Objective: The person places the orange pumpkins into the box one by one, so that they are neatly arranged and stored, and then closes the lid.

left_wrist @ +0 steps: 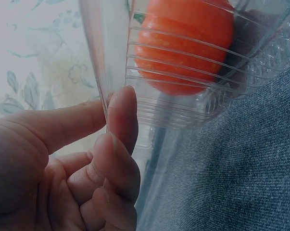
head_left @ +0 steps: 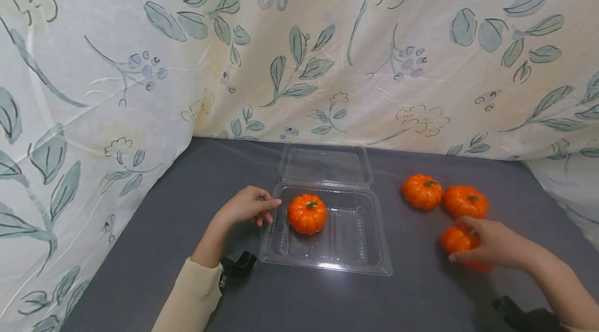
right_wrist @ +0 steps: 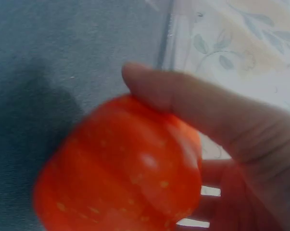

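Observation:
A clear plastic clamshell container [head_left: 346, 264] lies with its lid [head_left: 327, 165] folded back. On the left side of its base sits a small orange pumpkin [head_left: 307, 214] with a green stem. My left hand [head_left: 250, 206] pinches the container's left rim between thumb and forefinger, as the left wrist view shows close up. Off to the right, my right hand [head_left: 496, 242] grips another orange pumpkin [right_wrist: 120, 168], thumb on one side and fingers on the other. More orange [head_left: 479, 267] shows just beneath that hand, partly hidden by it.
Two more orange pumpkins, a left one [head_left: 422, 192] and a right one [head_left: 465, 202], sit side by side behind my right hand. A dark grey cloth [head_left: 412, 290] covers the table. Behind it hangs a leaf-patterned curtain [head_left: 327, 87].

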The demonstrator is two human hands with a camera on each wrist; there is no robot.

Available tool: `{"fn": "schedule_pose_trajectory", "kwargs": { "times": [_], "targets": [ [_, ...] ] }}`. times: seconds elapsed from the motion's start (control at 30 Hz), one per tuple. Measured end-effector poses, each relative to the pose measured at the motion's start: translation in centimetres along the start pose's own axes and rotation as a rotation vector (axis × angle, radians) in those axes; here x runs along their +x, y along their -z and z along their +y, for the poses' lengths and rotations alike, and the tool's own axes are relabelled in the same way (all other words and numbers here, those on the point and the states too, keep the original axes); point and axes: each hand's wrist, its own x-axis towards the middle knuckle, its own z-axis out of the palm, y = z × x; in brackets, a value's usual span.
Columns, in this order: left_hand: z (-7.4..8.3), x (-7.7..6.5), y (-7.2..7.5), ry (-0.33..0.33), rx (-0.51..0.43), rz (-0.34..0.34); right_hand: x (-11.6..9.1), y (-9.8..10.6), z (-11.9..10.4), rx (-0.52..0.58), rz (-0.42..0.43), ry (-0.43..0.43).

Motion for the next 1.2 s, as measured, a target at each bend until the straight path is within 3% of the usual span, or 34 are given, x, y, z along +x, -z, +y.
{"fn": "schedule_pose_trajectory", "kwargs": {
  "times": [0.17,0.5,0.87,1.2],
  "targets": [
    [0.1,0.0,-0.1,0.003,-0.001,0.001,-0.1,0.7,-0.6,0.041,-0.103,0.0],
    [0.2,-0.2,-0.2,0.005,0.0,0.001,-0.6,1.7,-1.6,0.093,-0.175,0.066],
    [0.1,-0.5,-0.4,-0.003,0.002,0.007,-1.3,3.4,-2.4,0.059,-0.19,0.094],
    [0.3,-0.9,-0.6,-0.001,-0.009,0.013,-1.9,3.9,-2.6,0.01,-0.149,0.171]
  ]
}}
